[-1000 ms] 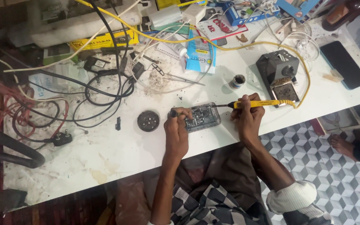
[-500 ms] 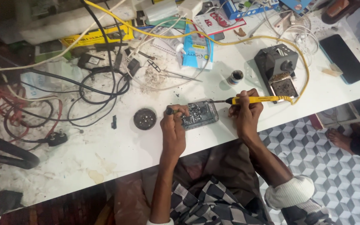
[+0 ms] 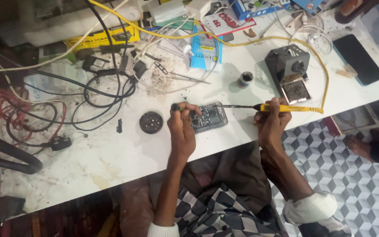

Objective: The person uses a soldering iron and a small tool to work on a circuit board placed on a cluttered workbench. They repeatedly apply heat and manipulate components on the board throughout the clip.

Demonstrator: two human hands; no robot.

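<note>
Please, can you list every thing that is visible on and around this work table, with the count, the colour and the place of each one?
opened phone: 1, grey, front edge of table, centre
soldering iron: 1, yellow handle, tip pointing at the opened phone
yellow cable: 1, from the soldering iron across the back of the table
round tin: 1, dark, beside the opened phone
small pot: 1, dark, behind the opened phone
iron stand: 1, black, right of the small pot
black phone: 1, far right of table
blue pack: 1, back centre
black cables: several, left half
table: 1, white, stained
left hand: 1, holds a thin tool on the opened phone
right hand: 1, holds the soldering iron
</note>
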